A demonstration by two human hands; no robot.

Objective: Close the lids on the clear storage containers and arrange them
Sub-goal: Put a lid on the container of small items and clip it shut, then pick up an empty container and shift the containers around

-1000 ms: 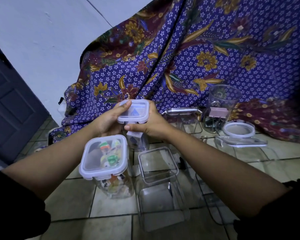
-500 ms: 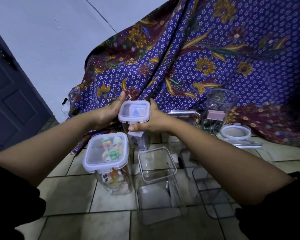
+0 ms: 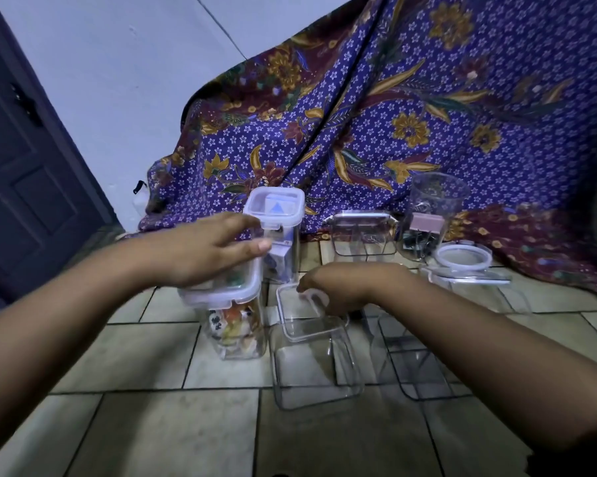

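Tiled floor (image 3: pixel 125 352), batik cloth (image 3: pixel 428 115) behind. Left hand (image 3: pixel 207 249), fingers spread, over lidded toy container (image 3: pixel 235 318); right hand (image 3: pixel 338 287), curled, pinching empty container (image 3: pixel 311 356) rim.

Lidded clear containers (image 3: pixel 279 232) upright; open one (image 3: pixel 311 342) (empty) beside them.

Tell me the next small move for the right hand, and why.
Probably curl the right hand onto the far rim of the empty square container and steady it for a lid. It stands open with that hand at its rim, while the small container and the toy-filled one already wear lids.
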